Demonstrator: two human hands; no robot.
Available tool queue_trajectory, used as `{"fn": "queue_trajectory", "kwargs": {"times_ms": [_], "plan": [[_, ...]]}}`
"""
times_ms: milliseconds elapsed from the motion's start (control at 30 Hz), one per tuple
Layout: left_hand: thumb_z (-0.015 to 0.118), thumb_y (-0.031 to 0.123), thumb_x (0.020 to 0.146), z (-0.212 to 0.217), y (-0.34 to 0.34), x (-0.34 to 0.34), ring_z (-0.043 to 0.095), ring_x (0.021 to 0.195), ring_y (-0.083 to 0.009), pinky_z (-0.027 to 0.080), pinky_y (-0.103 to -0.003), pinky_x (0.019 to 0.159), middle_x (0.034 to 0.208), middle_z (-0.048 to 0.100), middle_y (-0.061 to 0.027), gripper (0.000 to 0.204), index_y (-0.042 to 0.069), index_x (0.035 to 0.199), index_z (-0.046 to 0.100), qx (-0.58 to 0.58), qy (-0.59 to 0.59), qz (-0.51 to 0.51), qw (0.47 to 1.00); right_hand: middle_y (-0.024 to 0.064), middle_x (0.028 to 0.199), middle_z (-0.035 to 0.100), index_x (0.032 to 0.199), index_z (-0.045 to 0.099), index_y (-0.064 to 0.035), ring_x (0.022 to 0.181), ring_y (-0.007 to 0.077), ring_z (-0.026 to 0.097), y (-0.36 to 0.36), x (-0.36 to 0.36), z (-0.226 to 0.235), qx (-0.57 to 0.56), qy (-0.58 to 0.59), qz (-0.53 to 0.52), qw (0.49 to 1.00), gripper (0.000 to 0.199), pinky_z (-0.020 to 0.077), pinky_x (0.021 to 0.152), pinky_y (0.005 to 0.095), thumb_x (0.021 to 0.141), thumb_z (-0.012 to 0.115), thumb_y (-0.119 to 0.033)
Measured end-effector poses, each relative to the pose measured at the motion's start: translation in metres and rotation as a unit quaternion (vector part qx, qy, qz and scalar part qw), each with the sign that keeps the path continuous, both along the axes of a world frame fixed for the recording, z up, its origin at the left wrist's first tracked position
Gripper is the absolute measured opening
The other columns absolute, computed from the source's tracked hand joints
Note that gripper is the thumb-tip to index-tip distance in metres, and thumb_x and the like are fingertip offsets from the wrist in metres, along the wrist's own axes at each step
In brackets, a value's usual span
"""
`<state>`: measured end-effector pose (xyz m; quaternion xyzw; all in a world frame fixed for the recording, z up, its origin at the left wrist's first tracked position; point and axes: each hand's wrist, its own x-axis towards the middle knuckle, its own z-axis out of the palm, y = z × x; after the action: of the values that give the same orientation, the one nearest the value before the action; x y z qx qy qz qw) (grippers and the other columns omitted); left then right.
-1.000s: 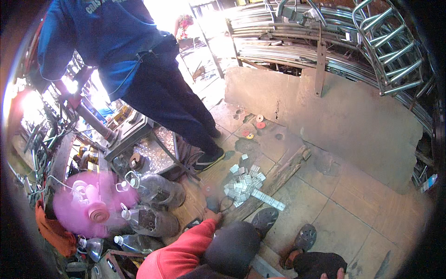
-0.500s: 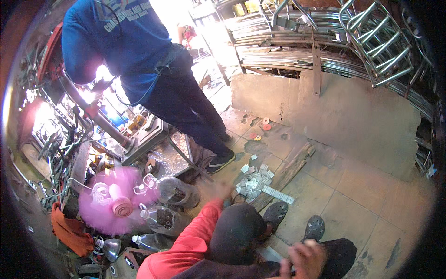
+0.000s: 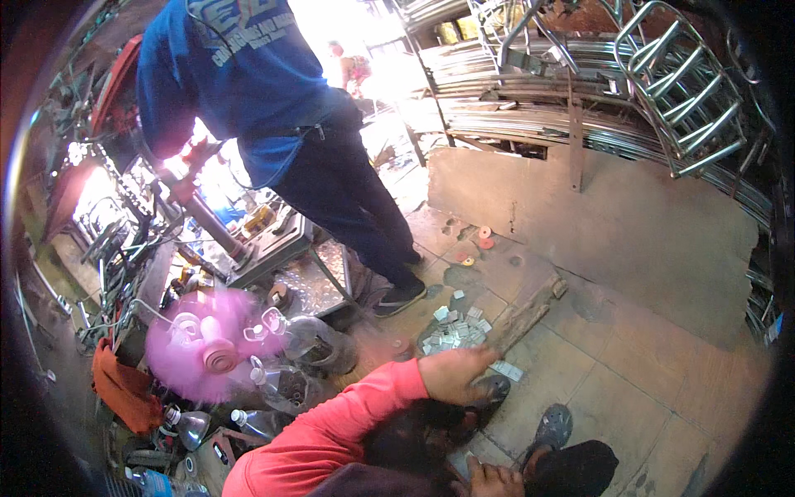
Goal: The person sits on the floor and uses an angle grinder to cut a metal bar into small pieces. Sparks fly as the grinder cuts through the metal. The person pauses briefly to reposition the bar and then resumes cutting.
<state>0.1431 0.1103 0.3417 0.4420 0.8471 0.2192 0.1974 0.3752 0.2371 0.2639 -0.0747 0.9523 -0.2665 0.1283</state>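
My left hand (image 3: pixel 457 374), in a red sleeve, reaches across above my left shoe, fingers and thumb apart and seemingly empty. Just beyond its fingers lies a flat pale metal strip (image 3: pixel 508 370), partly covered by the hand. Beside it is a pile of small silvery rectangular metal pieces (image 3: pixel 454 330) on the tiled floor. Low in the view, my right hand (image 3: pixel 494 479) is closed near my knee, cut off by the lower edge. A pale narrow piece shows by its fingers; what it grips is unclear.
A worn wooden plank (image 3: pixel 530 315) lies beyond the pile. At left a pink fan (image 3: pixel 217 358) spins near large clear plastic bottles (image 3: pixel 319 344). A person in blue (image 3: pixel 240 83) stands by a machine stand. Cardboard (image 3: pixel 629 240) leans against stacked metal tubes (image 3: pixel 513 83).
My left hand has swung right, from beside the bottles to the near side of the metal pile. My right hand has moved down and left. The view has shifted slightly.
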Motion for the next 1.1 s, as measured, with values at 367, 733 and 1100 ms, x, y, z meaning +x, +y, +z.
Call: {"fn": "queue_trajectory", "kwargs": {"times_ms": [367, 733, 1100], "plan": [[0.066, 0.02, 0.078, -0.034, -0.008, -0.007, 0.064, 0.098, -0.0418, 0.051, -0.051, 0.083, 0.103, 0.064, -0.0236, 0.044, 0.0, 0.114, 0.052, -0.169, 0.076, -0.016, 0.983, 0.0129, 0.124, 0.059, 0.139, 0.046, -0.0126, 0.117, 0.0333, 0.054, 0.008, -0.002, 0.006, -0.049, -0.041, 0.023, 0.998, 0.06, 0.0405, 0.099, 0.0508, 0.089, 0.051, -0.047], [0.066, 0.019, 0.078, -0.027, -0.003, -0.002, 0.063, 0.099, -0.0414, 0.051, -0.05, 0.083, 0.103, 0.064, -0.0238, 0.043, -0.001, 0.114, 0.052, -0.186, 0.058, -0.011, 0.981, 0.0134, 0.124, 0.059, 0.139, 0.046, -0.0133, 0.118, 0.0332, 0.054, 0.011, 0.006, -0.003, -0.055, -0.028, 0.014, 0.998, 0.063, 0.041, 0.098, 0.0508, 0.088, 0.051, -0.05], [0.065, 0.024, 0.082, -0.04, -0.006, -0.004, 0.064, 0.092, -0.0427, 0.052, -0.051, 0.079, 0.096, 0.063, -0.0242, 0.049, -0.002, 0.121, 0.047, -0.158, 0.085, -0.045, 0.983, 0.0132, 0.095, 0.065, 0.139, 0.05, -0.008, 0.087, 0.0307, 0.062, 0.007, 0.011, -0.027, -0.02, 0.237, -0.027, 0.971, 0.055, 0.0502, 0.081, 0.0446, 0.094, 0.057, -0.039]]}}
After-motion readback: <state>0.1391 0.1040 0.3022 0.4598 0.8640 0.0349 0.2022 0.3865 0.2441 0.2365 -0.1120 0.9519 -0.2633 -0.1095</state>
